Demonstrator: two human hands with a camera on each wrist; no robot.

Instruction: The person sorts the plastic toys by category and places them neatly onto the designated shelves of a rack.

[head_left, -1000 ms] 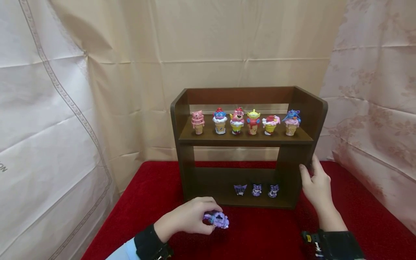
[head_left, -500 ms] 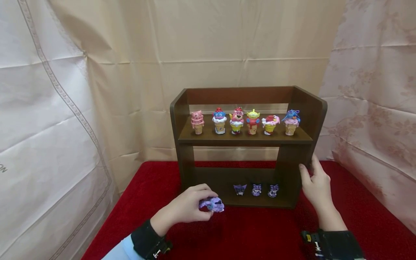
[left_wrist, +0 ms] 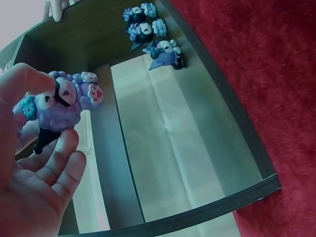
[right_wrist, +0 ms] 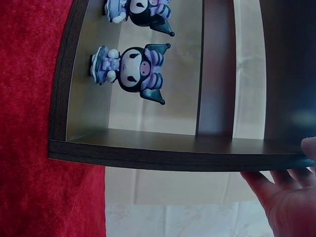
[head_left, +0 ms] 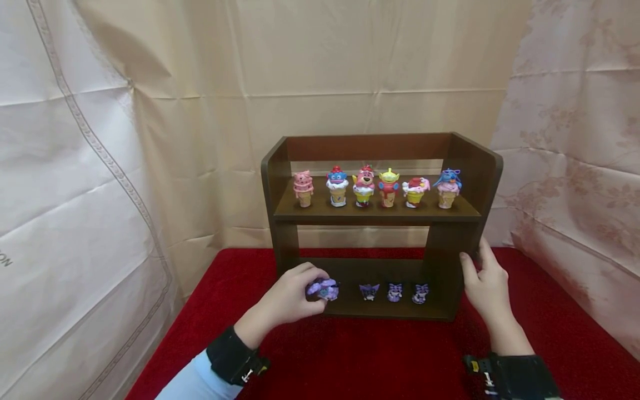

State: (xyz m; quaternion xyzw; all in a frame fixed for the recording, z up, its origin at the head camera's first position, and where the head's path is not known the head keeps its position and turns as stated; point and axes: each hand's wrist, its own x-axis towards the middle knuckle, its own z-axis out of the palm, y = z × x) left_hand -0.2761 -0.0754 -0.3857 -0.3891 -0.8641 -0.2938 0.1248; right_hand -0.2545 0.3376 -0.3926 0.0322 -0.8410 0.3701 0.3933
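My left hand (head_left: 290, 294) pinches a purple figurine (head_left: 325, 290) between thumb and fingers, at the front left of the shelf's lower level. In the left wrist view the figurine (left_wrist: 64, 101) lies tilted in the fingers, with a black pointed part and a pale paw print. The brown two-level shelf (head_left: 377, 219) stands on the table. My right hand (head_left: 487, 286) grips its right side panel, thumb at the front edge, fingers along the outside. Three small purple-and-black figurines (head_left: 395, 292) stand in a row on the lower level; one (right_wrist: 131, 69) shows clearly in the right wrist view.
Several colourful ice-cream-cone figurines (head_left: 364, 189) line the upper level. Beneath the shelf lies a red cloth (head_left: 380, 361). A beige curtain (head_left: 350, 66) hangs behind, with pale cloth walls (head_left: 575, 139) at the sides.
Carrying the purple figurine, my left hand has moved forward and slightly left, from the red cloth to the lower level. The right hand keeps its place on the side panel.
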